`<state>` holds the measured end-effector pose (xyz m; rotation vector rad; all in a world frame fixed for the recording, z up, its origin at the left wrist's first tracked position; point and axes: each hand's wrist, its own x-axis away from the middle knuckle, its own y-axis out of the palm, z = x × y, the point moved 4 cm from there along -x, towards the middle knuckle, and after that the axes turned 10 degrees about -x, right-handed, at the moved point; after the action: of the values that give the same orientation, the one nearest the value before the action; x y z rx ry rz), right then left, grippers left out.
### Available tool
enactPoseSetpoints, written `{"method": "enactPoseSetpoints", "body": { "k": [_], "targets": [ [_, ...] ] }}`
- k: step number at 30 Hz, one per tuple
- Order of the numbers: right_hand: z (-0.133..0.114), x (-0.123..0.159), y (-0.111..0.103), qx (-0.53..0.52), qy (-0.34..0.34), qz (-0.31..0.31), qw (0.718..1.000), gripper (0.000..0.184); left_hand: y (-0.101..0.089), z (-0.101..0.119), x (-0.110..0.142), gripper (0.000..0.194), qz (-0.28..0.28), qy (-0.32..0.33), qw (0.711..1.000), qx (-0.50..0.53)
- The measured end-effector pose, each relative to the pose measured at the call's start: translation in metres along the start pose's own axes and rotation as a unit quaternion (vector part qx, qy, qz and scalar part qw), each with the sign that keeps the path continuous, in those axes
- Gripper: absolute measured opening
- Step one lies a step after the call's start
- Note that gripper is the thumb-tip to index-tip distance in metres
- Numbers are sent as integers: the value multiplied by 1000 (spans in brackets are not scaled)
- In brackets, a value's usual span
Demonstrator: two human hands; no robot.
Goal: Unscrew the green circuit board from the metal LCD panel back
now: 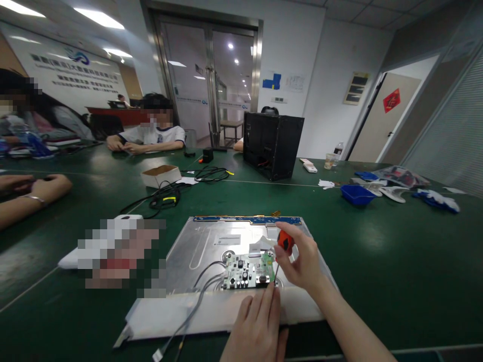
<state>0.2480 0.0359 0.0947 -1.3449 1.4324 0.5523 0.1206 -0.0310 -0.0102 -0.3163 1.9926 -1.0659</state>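
A silver metal display panel [211, 241] lies back-up on the green table, with a small green circuit board [247, 271] near its front edge and grey cables trailing off it. My right hand [302, 261] is closed round an orange-handled screwdriver [285, 241], whose shaft runs down to the board's right corner. My left hand [260, 327] rests on the panel's front edge, fingers together, touching the screwdriver tip by the board. A blue strip [245, 219] runs along the panel's far edge.
A black computer case [271, 143] stands at the back. A white cardboard box [160, 175] and black cables [166, 196] lie to the left, a blue tray [356, 193] and gloves to the right. Other people sit at the far and left sides.
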Motion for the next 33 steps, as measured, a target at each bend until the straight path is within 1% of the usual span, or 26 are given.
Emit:
{"method": "enactPoseSetpoints", "body": {
  "k": [3,6,11,13,17,22,28,30,33],
  "targets": [
    [-2,-1,-1,-17,8,-12,1000,39,-7,0,-4,40,19,-7,1000,0],
    [-3,-1,-2,-1,11,3,1000,39,-7,0,-5,40,15,-7,1000,6],
    [-1,-1,-1,38,4,27,999,28,-1,-1,-1,44,-11,2,1000,9],
    [0,-1,-1,47,-3,34,998,24,-1,-1,0,45,-12,3,1000,7],
    [2,-2,0,52,-3,35,998,21,-6,-1,-3,41,15,-1,1000,1],
    [2,-1,1,30,7,15,999,28,-9,-2,-5,40,36,-4,999,0],
    [1,0,0,4,23,-7,1000,31,-2,-3,-2,43,13,8,1000,1],
    [1,-1,0,7,28,2,1000,31,2,-3,1,45,8,16,1000,0],
    [1,-2,-1,29,18,34,999,25,7,-3,5,47,1,19,1000,-1]
  ]
}}
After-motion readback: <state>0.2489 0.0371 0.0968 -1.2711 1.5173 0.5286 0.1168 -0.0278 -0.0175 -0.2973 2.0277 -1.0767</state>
